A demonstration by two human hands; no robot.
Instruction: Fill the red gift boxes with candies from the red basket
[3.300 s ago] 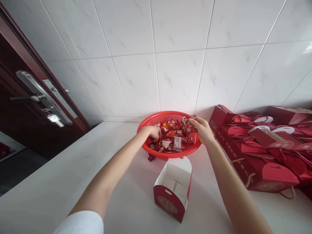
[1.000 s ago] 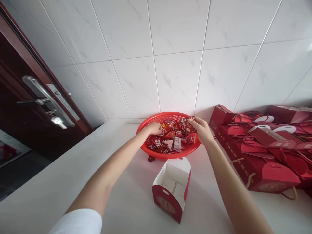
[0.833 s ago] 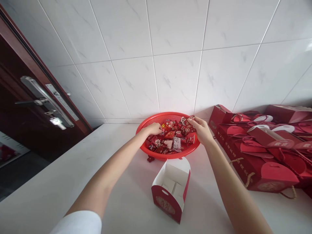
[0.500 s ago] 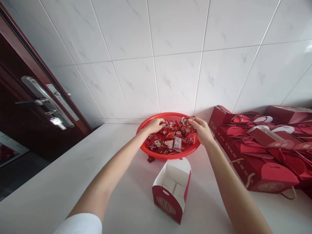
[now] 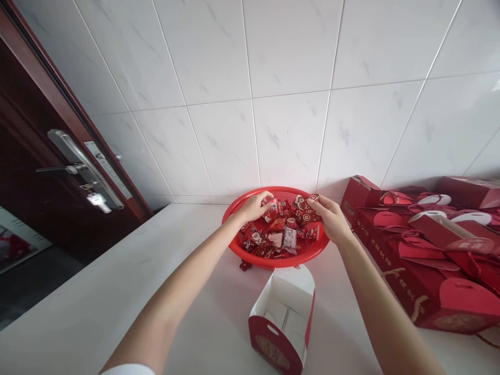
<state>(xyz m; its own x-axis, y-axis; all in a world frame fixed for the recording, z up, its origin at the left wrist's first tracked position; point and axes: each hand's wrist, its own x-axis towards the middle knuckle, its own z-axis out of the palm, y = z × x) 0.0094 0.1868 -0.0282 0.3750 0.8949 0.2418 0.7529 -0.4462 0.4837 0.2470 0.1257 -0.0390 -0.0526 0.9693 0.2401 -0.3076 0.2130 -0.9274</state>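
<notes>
Judging by the pile of packets in the red basket and none showing in the open box just nearer on the tabletop, we'd say this box has barely begun, whatever the red boxes on the right hold. Both our arms stretch far across: our left hand looks pinched on a small red packet, while our right hand has its fingers closed on a patterned packet over the basket's far right.
</notes>
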